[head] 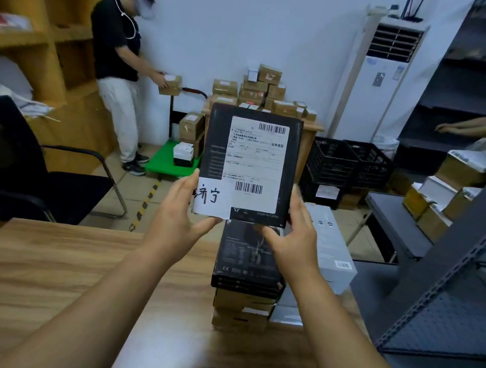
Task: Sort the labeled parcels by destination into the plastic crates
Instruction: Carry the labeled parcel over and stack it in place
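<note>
Several crates (334,159) stand well away across the floor, and a misread could send the parcel (217,137) wrong. I hold it upright above the stack (249,265), left hand (181,206) and right hand (298,225) pinching only its bottom corners, so it could tip

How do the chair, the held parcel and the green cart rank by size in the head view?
1. chair
2. parcel, enlarged by nearness to the camera
3. cart, partly hidden behind it

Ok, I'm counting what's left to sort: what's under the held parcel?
A stack on the table: black boxes on top, brown cartons beneath. The parcel, left hand and right hand hide the stack's far end.
</note>
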